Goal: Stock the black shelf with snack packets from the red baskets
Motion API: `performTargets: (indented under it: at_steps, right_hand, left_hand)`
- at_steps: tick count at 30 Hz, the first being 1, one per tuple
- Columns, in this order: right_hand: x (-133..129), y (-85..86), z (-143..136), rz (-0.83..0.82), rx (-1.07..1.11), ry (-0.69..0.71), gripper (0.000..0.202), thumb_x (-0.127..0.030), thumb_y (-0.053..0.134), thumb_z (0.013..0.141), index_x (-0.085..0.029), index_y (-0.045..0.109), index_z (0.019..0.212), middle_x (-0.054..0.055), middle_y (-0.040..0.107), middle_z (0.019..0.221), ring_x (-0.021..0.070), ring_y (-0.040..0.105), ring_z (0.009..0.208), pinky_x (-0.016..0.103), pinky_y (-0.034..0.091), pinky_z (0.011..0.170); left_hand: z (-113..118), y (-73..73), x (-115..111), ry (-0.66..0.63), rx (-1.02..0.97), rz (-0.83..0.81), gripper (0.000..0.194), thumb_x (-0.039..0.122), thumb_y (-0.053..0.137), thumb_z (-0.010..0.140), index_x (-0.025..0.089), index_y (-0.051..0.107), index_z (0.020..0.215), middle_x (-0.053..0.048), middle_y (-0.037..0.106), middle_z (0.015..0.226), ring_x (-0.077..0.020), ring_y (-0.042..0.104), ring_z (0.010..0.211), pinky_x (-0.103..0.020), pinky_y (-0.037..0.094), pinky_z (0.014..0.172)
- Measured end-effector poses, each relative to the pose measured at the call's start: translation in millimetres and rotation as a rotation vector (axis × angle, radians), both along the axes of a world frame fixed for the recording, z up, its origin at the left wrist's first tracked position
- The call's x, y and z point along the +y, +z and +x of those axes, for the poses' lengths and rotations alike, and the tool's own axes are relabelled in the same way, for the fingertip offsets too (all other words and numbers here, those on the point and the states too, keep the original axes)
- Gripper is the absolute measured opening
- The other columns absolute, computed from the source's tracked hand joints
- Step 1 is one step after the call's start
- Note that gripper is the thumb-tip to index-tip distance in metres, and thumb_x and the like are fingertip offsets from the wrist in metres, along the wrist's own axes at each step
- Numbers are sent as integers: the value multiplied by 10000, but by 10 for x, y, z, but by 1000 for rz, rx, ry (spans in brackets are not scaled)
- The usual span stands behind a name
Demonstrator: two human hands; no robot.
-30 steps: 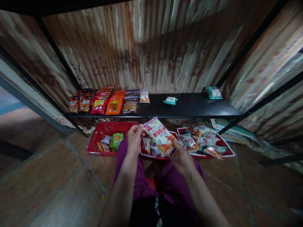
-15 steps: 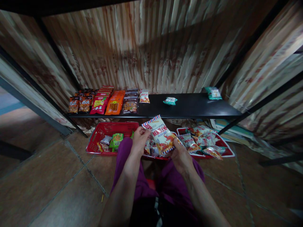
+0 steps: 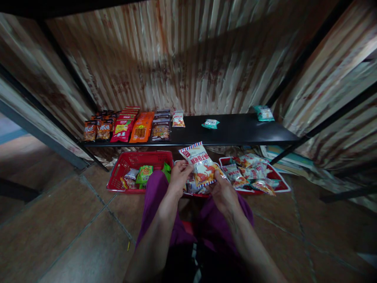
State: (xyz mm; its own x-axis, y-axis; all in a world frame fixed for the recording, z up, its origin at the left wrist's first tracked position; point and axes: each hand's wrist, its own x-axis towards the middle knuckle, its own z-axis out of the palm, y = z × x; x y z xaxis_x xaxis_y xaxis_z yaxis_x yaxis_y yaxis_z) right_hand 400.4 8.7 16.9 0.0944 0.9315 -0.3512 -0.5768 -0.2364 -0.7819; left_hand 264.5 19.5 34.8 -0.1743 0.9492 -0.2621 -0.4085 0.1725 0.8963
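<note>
A white snack packet (image 3: pixel 203 165) with a red-and-blue striped edge and red lettering is held up in front of the shelf, tilted a little. My right hand (image 3: pixel 225 192) grips its lower right corner, thumb on the front. At the packet's left edge, the fingers of my left hand (image 3: pixel 179 177) are pinched together against it; their tips are partly hidden. Below the packet lies a middle basket (image 3: pixel 194 194) with more packets, mostly covered by my hands and knees. A matching white packet (image 3: pixel 178 118) stands on the black shelf (image 3: pixel 235 131).
Left on the shelf are brown-orange packets (image 3: pixel 104 129), red packets (image 3: pixel 122 127), orange packets (image 3: pixel 141 127) and dark packets (image 3: pixel 161 129). Two teal packets, one central (image 3: pixel 210 124) and one at right (image 3: pixel 264 113), lie farther along. Red baskets at left (image 3: pixel 118 173) and right (image 3: pixel 284 188) hold snacks.
The packet has turned slightly more upright and shifted a little right. My left hand has moved right and slid lower along the packet's edge; my right hand keeps its hold.
</note>
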Motion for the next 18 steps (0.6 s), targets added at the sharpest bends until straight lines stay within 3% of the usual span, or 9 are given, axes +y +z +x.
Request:
performTargets:
  at_steps: [11,18]
  right_hand:
    - [-5,-12,-14,3,-4,-22,157,-343,693,755,-193,680,800,20,739,761,159,678,617,229,549,520]
    - [-25,13,-29,-13,-13,27,198,-361,685,756,-208,671,881,29,746,810,185,691,659,276,574,552]
  left_hand:
    - [7,-17,-28,-134,-39,-14,426,388,805,545,174,629,869,-43,683,797,-136,615,645,-231,458,578]
    - [24,3,-19,-147,-54,-61,355,377,816,516,149,651,732,-39,682,704,-127,596,572,-235,462,555]
